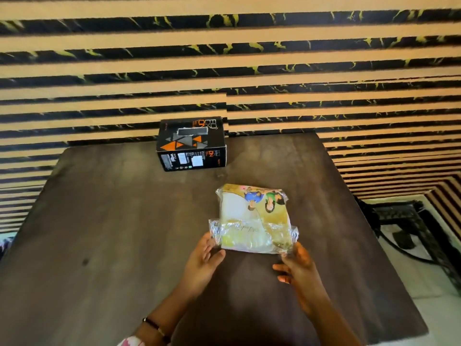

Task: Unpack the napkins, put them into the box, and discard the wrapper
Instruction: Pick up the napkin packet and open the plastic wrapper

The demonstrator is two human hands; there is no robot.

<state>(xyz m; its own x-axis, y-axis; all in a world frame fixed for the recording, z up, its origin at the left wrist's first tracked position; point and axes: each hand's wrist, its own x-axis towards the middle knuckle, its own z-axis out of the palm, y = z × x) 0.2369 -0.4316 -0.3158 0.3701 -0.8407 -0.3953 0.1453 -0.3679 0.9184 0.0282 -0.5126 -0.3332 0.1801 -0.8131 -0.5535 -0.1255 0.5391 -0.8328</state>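
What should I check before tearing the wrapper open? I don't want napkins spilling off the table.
1. Both hands on the pack: ok, left hand and right hand hold the near corners of the napkin pack.
2. Pack over the table: ok.
3. Wrapper sealed: cannot tell.
4. Box within reach: ok, it stands behind the pack.
5. Box top slot clear: cannot tell.
6. Bin for the wrapper: not ok, none visible.

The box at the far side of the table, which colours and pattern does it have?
Black box with orange and grey triangles, seen in the head view.
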